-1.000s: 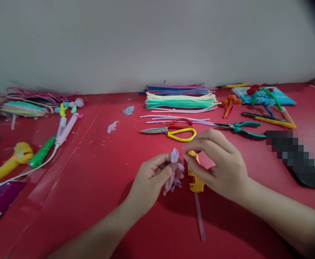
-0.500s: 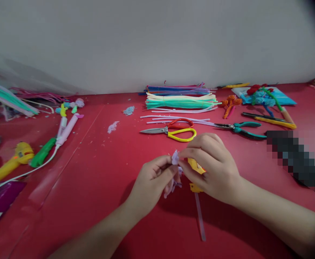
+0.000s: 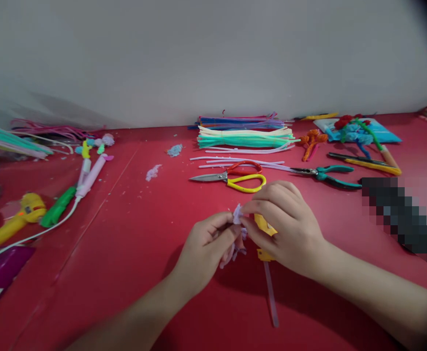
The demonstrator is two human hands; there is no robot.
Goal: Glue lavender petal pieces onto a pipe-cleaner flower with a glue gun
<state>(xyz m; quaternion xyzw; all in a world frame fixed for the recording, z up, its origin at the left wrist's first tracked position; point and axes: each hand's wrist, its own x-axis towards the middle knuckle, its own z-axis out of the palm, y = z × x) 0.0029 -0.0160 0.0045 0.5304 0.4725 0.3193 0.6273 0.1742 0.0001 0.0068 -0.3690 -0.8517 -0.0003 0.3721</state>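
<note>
My left hand (image 3: pixel 208 241) pinches a light purple fuzzy pipe-cleaner piece (image 3: pixel 237 213) between thumb and forefinger. More purple loops (image 3: pixel 229 256) hang below, partly hidden by its fingers. From the other side, the fingertips of my right hand (image 3: pixel 286 222) close on the same purple piece. Under my right palm shows a yellow tool (image 3: pixel 263 224) with a translucent stick (image 3: pixel 271 295) jutting toward me, apparently a glue gun; whether the palm grips it, I cannot tell. Scissors (image 3: pixel 228 178) with red and yellow handles lie just beyond my hands.
Pipe-cleaner bundles (image 3: pixel 246 139) and loose purple stems (image 3: pixel 246 163) lie at the back. Teal-handled pliers (image 3: pixel 326 175) rest right of the scissors. At left are a pink corded tool (image 3: pixel 93 176), a yellow glue gun (image 3: pixel 7 224) and a purple case (image 3: pixel 5 278). Purple fuzz (image 3: pixel 153 172) is scattered.
My hands and the purple piece have barely moved. At far left, the teal and purple stem bundle has dropped lower, and a clear pinkish sheet near the purple case has shifted.
</note>
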